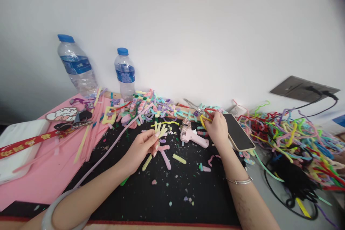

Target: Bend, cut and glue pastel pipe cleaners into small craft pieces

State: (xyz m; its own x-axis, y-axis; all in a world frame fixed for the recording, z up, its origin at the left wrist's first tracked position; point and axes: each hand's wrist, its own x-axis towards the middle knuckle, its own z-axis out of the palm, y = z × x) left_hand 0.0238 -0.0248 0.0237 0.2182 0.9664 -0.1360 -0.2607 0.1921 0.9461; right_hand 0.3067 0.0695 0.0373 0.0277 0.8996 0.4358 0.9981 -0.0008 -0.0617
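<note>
My left hand [145,143] is closed, pinching a small bunch of pale yellow pipe cleaner pieces [161,129] that fan out above the fingertips. Another yellow piece [146,162] pokes out below that hand. Farther right, my right hand [216,129] has its fingers closed on the red and yellow handles of a pair of scissors [202,112], whose blades point back left toward the wall. Between the hands lies a pink glue gun [194,136]. Pink fuzzy pieces [165,158] and a loose yellow piece [179,159] rest on the black mat [129,194].
Two water bottles [77,65] [125,73] stand by the wall. Cut fuzzy pieces [151,109] are heaped at the back. A phone [238,132] lies beside my right wrist, near tangled pipe cleaners [291,129] and a black cable [269,181]. Pink sheets [54,190] cover the left.
</note>
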